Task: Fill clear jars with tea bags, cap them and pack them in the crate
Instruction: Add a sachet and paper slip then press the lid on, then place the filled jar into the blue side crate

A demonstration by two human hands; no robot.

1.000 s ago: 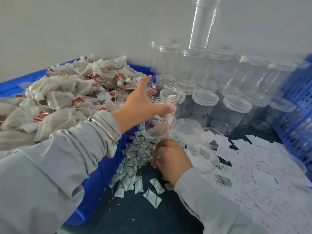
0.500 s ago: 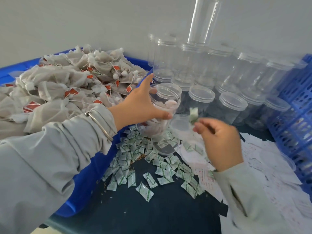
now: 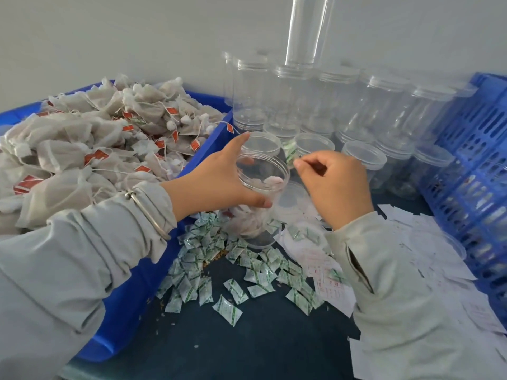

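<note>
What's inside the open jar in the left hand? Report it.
Tea bags fill the lower part of the open jar, with one near the top. The left hand covers the jar's near side, hiding the rest.

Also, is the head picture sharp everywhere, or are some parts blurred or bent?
Head view: soft, even light; the left hand and open jar are fairly sharp, the packet pinched by the right hand is motion-blurred, the rear stacked jars lean from wide-angle distortion.

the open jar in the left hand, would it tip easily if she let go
Probably yes. The open jar is tall for its base and looks tilted in the left hand, so it may topple. Only a few tea bags sit low inside, so it seems light. Its clear plastic wall looks smooth, likely somewhat slippery, though stiff enough to keep its shape.
</note>
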